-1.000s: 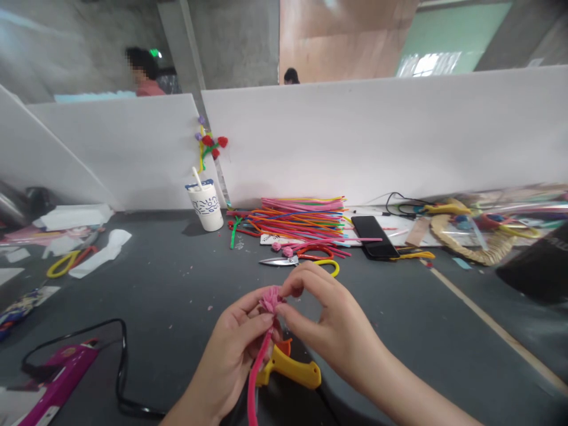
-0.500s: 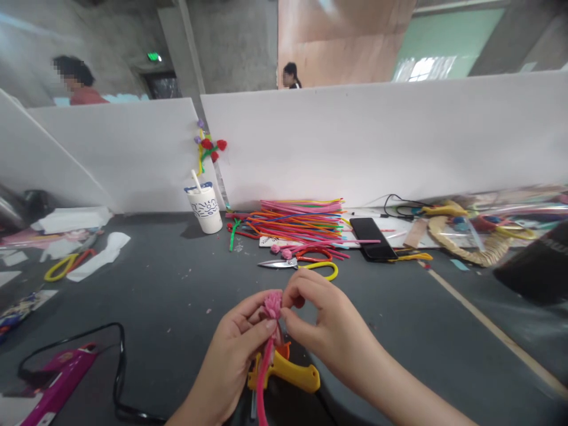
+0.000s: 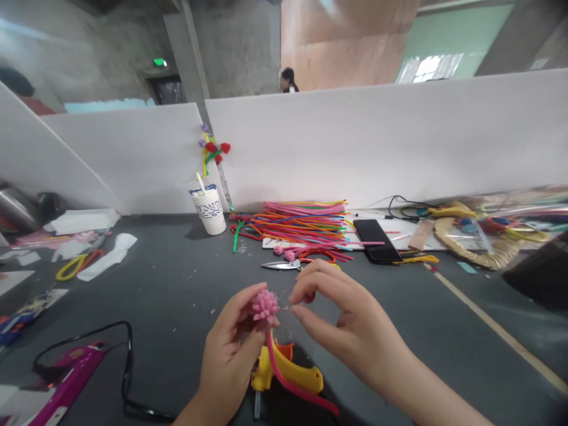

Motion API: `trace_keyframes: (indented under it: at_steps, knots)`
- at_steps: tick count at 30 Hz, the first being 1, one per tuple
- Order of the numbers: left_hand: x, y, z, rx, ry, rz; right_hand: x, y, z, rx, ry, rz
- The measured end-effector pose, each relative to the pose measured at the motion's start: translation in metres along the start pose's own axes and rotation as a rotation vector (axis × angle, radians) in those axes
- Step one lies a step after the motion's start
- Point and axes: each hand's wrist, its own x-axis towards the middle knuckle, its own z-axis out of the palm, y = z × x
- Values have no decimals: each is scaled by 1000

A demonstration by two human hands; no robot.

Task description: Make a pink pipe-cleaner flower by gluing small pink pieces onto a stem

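Note:
My left hand (image 3: 233,349) holds a pink fuzzy flower (image 3: 265,306) between thumb and fingers. From the flower a darker pink stem (image 3: 293,387) curves down to the right, over a yellow glue gun (image 3: 295,370) lying on the grey table. My right hand (image 3: 350,319) is just right of the flower, not touching it, with thumb and index fingertip slightly apart and nothing clearly visible between them. Beyond it lie scissors (image 3: 284,265) with red and yellow handles, partly covered by the right hand, and two small pink balls (image 3: 289,255).
Bundled pipe cleaners (image 3: 302,222) lie by the white partition (image 3: 377,142). A cup (image 3: 210,212) stands left of them, a black phone (image 3: 376,241) right. A purple tool (image 3: 71,384) with a black cord (image 3: 128,367) is at lower left. A person (image 3: 288,80) is behind the partition.
My right hand has moved right, away from the flower. The flower has tilted, showing its petals, and its stem has swung to the right. The view has shifted slightly.

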Motion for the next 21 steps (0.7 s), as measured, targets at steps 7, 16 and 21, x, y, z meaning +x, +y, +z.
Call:
trace_keyframes:
  at_steps: [7,16,21]
  knots:
    - [-3,-15,-15,192,-26,227,-7,-5,8,-47,-24,-61]
    - [-6,-18,-29,316,-22,414,-11,-14,6,-28,-92,-9]
    - [-5,-15,-28,326,-72,557,-11,-16,5,-17,-83,-7]
